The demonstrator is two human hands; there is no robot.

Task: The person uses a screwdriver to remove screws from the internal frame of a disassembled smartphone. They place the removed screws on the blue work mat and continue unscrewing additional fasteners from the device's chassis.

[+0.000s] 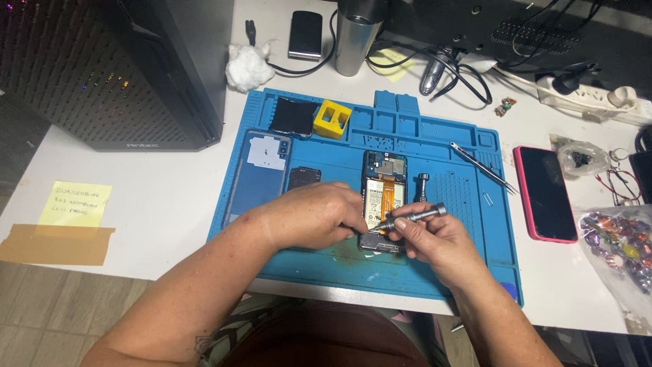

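An opened phone (384, 178) lies face down in the middle of the blue work mat (448, 258), its battery and orange flex cable exposed. My left hand (309, 216) rests on the mat and presses against the phone's lower left side. My right hand (435, 245) grips a small silver screwdriver (415, 216), whose tip points at the phone's lower edge. The phone's removed back cover (258, 173) lies to the left on the mat.
A yellow block (332, 119), a dark module (293, 115), tweezers (483, 167) and a second driver (423, 185) lie on the mat. A pink-cased phone (545, 193) and a bag of beads (621, 248) sit right. A black computer tower (122, 68) stands at left.
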